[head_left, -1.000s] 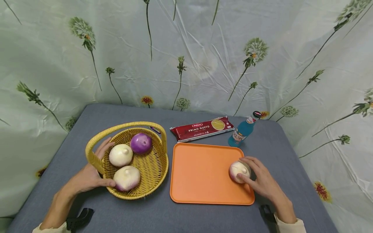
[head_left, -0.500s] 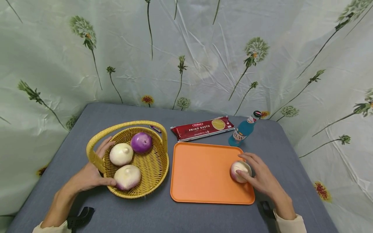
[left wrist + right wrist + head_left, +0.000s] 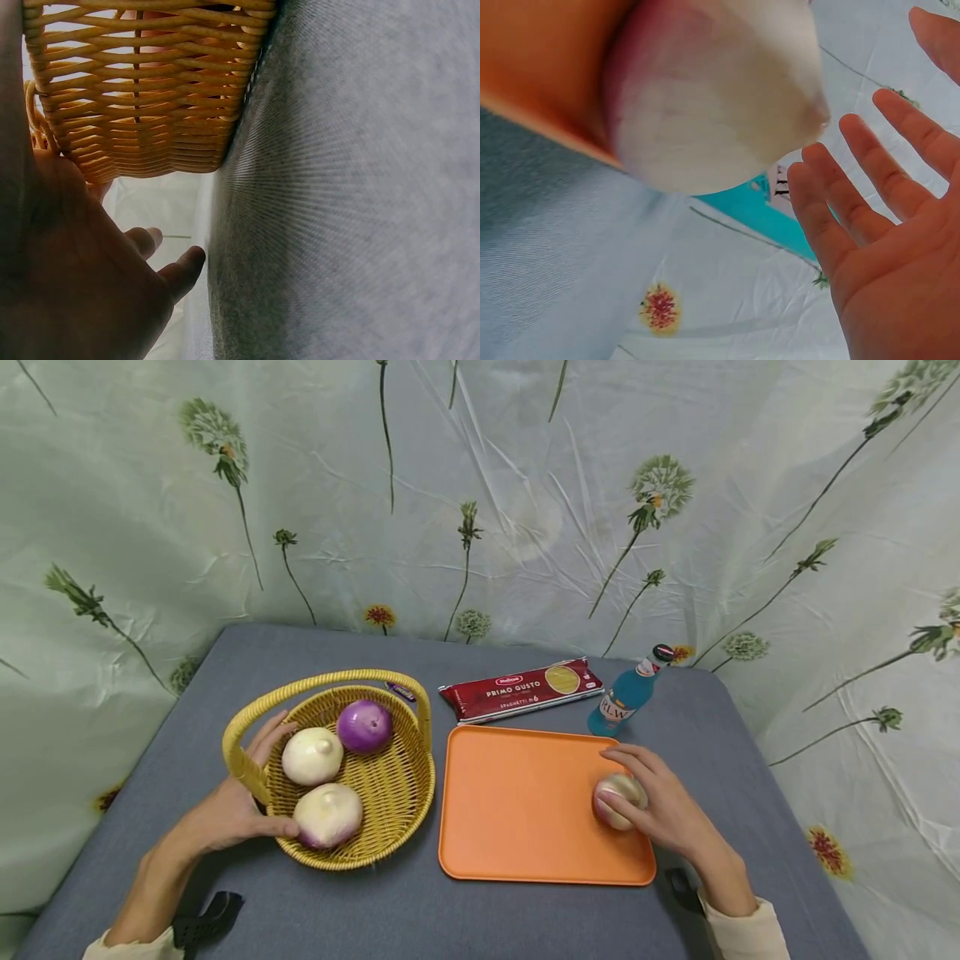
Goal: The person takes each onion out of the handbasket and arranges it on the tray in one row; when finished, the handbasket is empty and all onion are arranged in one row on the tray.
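My left hand (image 3: pixel 228 814) holds the left side of the yellow wicker basket (image 3: pixel 401 793), its thumb at the rim near the handle. In the left wrist view two fingers (image 3: pixel 184 274) stick out below the woven wall. Inside the basket lie two white turnips and a purple one (image 3: pixel 364 727); the nearest white turnip (image 3: pixel 327 817) shows a purple underside. Another purple-and-white turnip (image 3: pixel 619 802) sits on the right part of the orange tray (image 3: pixel 517 810). Over it hovers my right hand (image 3: pixel 671 810); in the right wrist view the fingers (image 3: pixel 885 172) are spread and apart from the turnip.
Behind the tray lies a red spaghetti packet (image 3: pixel 521 691). A blue bottle (image 3: pixel 622 700) stands at the tray's far right corner. Partly hidden behind the basket is a small purple wrapper (image 3: pixel 401 692). A flowered curtain (image 3: pixel 525 527) closes off the table's back.
My right hand has lifted and shifted slightly left and away over the turnip, which stays on the tray. My left hand and the basket have kept their place.
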The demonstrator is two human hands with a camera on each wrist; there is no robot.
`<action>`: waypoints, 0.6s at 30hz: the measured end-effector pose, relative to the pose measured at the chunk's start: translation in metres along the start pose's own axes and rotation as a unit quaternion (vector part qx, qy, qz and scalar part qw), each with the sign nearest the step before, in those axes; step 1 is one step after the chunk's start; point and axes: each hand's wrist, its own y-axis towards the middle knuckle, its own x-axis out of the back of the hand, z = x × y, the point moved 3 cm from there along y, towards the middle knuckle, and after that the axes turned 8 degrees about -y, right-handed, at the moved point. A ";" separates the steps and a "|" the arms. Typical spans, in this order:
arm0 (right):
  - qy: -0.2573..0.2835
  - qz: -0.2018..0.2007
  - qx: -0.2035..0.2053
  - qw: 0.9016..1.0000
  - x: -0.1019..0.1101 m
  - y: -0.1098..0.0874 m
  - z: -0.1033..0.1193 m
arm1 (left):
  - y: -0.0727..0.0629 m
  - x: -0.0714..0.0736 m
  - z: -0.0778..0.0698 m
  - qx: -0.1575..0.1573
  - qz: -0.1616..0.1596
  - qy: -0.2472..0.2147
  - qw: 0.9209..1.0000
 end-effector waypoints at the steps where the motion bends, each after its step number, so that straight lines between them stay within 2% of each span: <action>1: 0.000 -0.001 0.005 1.000 0.001 0.001 0.001 | 0.000 0.000 0.000 -0.001 0.001 0.001 1.000; 18: 0.010 0.038 0.049 0.998 0.006 0.032 0.032 | 0.000 0.000 0.000 -0.013 -0.002 -0.007 1.000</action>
